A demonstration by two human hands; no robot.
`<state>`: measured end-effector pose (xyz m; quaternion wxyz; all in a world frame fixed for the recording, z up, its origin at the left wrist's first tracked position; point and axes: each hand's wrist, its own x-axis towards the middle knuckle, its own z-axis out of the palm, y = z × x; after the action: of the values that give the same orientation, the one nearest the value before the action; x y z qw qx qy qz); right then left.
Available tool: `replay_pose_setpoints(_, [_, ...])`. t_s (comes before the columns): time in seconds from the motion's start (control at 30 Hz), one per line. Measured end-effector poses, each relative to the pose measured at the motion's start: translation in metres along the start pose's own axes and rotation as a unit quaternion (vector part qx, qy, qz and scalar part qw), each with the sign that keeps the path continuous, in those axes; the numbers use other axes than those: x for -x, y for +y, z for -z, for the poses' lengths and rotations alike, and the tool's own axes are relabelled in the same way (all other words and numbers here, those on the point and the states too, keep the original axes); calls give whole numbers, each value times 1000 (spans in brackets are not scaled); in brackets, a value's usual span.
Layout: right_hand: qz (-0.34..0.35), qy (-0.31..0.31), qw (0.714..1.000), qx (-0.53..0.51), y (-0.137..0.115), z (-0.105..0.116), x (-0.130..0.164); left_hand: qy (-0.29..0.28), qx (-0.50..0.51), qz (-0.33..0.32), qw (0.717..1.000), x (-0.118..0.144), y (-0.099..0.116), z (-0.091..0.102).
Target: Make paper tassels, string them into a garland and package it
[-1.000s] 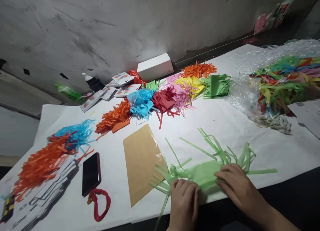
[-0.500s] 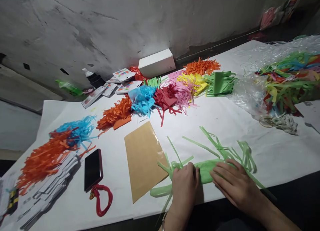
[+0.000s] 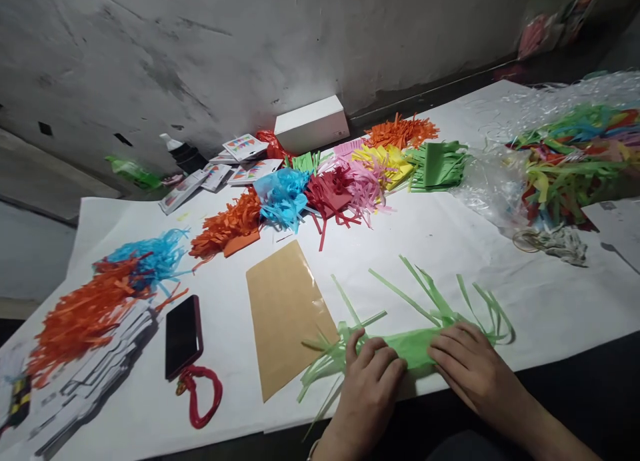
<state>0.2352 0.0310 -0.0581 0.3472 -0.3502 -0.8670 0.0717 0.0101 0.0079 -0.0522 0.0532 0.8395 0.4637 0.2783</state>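
A light green fringed tissue sheet (image 3: 415,344) lies rolled along the table's near edge, thin strips sticking out at both ends. My left hand (image 3: 367,388) presses on its left part, fingers curled over the roll. My right hand (image 3: 473,368) lies flat on its right part, fingers pointing left. Both hands touch the green paper. A brown paper sheet (image 3: 285,314) lies just left of the roll, touching its left fringe.
A black phone (image 3: 183,336) with a red cord (image 3: 200,394) lies left. Orange (image 3: 83,318) and blue (image 3: 150,258) fringe piles sit far left. Coloured fringe bundles (image 3: 340,184) line the back by a white box (image 3: 311,122). A plastic bag of strips (image 3: 565,158) sits right.
My hands have worked along the green roll; the left hand slid back toward me and now curls over it. The fringe strips on the right have shifted and spread. The view moved slightly.
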Motion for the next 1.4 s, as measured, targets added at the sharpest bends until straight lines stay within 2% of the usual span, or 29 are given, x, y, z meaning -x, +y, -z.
replay_pose_setpoints(0.13, [-77,13,997,16,1,-1,4,7,-25,38,999,1,0,-3])
replay_pose_setpoints(0.3, [-180,27,976,119,0,-11,-6,-18,-101,162,981,-12,-2,-9])
replay_pose_setpoints(0.4, [-195,40,968,150,-1,-13,-9,-40,-125,196,972,-20,-4,-13])
replay_pose_setpoints(0.47, [-180,61,971,144,-3,-12,-9,-48,-124,200,971,-22,-5,-15])
replay_pose_setpoints(0.57, [-99,69,990,75,-6,-13,-6,-49,-120,203,971,-22,-5,-15])
replay_pose_setpoints(0.67, [-46,26,998,24,-5,-16,-4,-34,-98,201,974,-20,-4,-11])
replay_pose_setpoints(0.73, [-43,19,999,18,-4,-16,-4,-4,-68,169,983,-17,-3,-7])
replay_pose_setpoints(0.8, [-44,28,999,10,-4,-14,-6,15,-40,106,993,-13,-2,-5])
replay_pose_setpoints(0.87, [-41,24,999,3,-5,-13,-9,10,-19,52,998,-9,-1,-5])
replay_pose_setpoints(0.93, [-32,0,999,9,-7,-13,-10,-3,-6,28,1000,-5,-1,-6])
replay_pose_setpoints(1.03, [-17,-19,999,22,-7,-14,-9,-12,-7,18,1000,-3,-2,-6])
replay_pose_setpoints(1.13, [-16,-2,1000,2,-3,-9,0,-11,-14,19,1000,-2,-4,-4])
replay_pose_setpoints(1.27, [-50,23,998,-18,5,3,18,3,-11,23,1000,0,-3,-1])
replay_pose_setpoints(1.4, [-98,33,995,-7,2,6,26,-12,-2,53,999,0,2,1])
